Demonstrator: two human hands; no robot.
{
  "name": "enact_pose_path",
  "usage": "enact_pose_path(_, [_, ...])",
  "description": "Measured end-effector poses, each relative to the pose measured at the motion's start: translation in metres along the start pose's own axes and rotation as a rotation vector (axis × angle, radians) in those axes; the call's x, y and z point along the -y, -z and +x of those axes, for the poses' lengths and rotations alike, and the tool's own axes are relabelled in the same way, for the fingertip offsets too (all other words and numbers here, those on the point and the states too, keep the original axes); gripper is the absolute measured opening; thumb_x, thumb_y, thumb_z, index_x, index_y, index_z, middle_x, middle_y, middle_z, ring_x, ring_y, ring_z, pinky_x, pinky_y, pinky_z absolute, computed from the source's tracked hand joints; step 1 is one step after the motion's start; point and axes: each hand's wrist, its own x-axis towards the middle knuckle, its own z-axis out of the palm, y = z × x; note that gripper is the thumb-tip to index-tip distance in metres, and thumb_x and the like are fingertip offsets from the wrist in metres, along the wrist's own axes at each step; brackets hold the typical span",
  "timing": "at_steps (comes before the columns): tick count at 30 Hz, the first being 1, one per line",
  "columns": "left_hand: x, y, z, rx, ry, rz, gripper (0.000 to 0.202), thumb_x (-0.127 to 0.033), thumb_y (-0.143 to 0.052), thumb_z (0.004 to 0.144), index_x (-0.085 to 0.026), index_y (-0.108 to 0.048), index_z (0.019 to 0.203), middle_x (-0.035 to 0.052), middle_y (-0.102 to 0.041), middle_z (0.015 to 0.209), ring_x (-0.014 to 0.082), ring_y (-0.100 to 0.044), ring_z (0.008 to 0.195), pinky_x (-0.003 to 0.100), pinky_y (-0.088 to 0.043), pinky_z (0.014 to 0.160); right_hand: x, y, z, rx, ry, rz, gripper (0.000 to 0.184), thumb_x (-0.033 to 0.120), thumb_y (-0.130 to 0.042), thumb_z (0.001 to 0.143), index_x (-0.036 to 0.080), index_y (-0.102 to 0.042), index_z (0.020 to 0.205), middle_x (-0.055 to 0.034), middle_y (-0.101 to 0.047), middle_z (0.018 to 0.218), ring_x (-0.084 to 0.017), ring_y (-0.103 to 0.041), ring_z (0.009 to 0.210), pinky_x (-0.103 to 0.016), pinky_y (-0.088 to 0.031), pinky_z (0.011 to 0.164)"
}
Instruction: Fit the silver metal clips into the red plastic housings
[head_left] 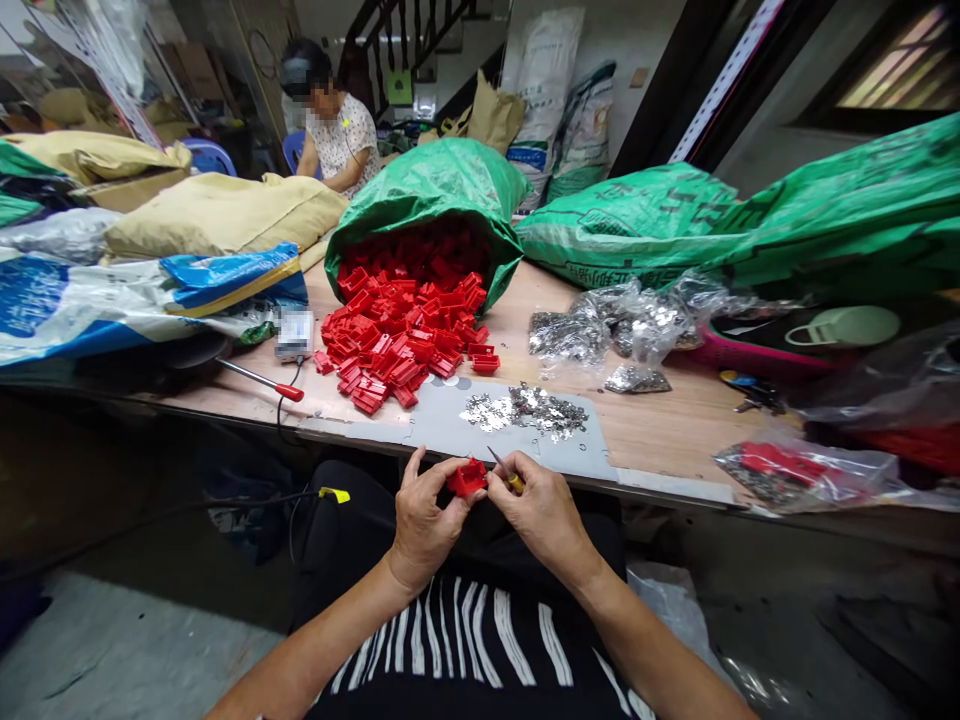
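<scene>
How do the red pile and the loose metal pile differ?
The red pile is much larger than the metal pile. The red pile spills from a green sack; the metal pile lies on a grey mat. The red pile's pieces are chunky, the metal pile's thin and shiny. Both are loose heaps.

- so a co-worker point(352, 140) is sitting across from you
- tan sack point(225, 217) is slumping off to your left
- white sack point(547, 75) is standing by the back wall
</scene>
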Motion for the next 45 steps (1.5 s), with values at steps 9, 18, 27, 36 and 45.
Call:
enact_pose_path(9, [0.0,0.001,0.001,0.026,-0.109,-0.002,0.034,-0.02,-0.068,0.08,-0.022,-0.059,0.113,0.0009,-0.075,0.099,0.0166,-0.072,0.084,0.052,-0.033,0.111,-0.007,0.0,0.001,0.101,0.015,0.042,0.017,0.033,-0.055,0.081,0.02,-0.056,0.071,0.0024,-0.057,0.061,-0.013,-0.05,0.056,-0.023,-0.036,0.056])
enact_pose_path(18, [0.002,0.001,0.001,-0.009,-0.065,-0.032,0.034,-0.024,-0.07,0.08,-0.024,-0.058,0.112,0.0011,-0.075,0.098,0.0177,-0.071,0.085,0.053,-0.035,0.111,-0.029,0.003,0.011,0.221,0.035,0.371,0.025,0.042,-0.05,0.088,0.019,-0.053,0.078,0.0017,-0.052,0.071,-0.013,-0.047,0.067,-0.024,-0.039,0.064])
enact_pose_path(27, [-0.004,0.002,0.002,0.046,-0.035,-0.133,0.031,-0.022,-0.067,0.081,-0.023,-0.058,0.111,0.0004,-0.074,0.095,0.0153,-0.07,0.085,0.053,-0.034,0.113,-0.024,0.001,0.015,0.334,0.002,0.486,0.021,0.037,-0.061,0.079,0.019,-0.052,0.081,0.0026,-0.05,0.075,-0.013,-0.046,0.071,-0.025,-0.038,0.067])
enact_pose_path(36, [-0.006,0.002,-0.002,0.129,-0.011,-0.2,0.025,-0.022,-0.065,0.082,-0.022,-0.061,0.106,-0.001,-0.073,0.093,0.014,-0.069,0.08,0.052,-0.033,0.114,-0.028,-0.003,0.01,0.381,0.006,0.494,0.023,0.037,-0.06,0.08,0.02,-0.045,0.081,0.0034,-0.045,0.076,-0.012,-0.042,0.071,-0.025,-0.037,0.066])
enact_pose_path(45, [0.0,0.003,-0.008,0.206,0.045,-0.271,0.027,-0.028,-0.071,0.078,-0.024,-0.062,0.104,0.003,-0.074,0.102,0.0243,-0.065,0.108,0.058,-0.025,0.113,-0.034,0.0,0.003,0.575,-0.14,0.743,0.032,0.043,-0.066,0.078,0.02,-0.045,0.086,0.0059,-0.043,0.072,-0.008,-0.036,0.058,-0.021,-0.029,0.052])
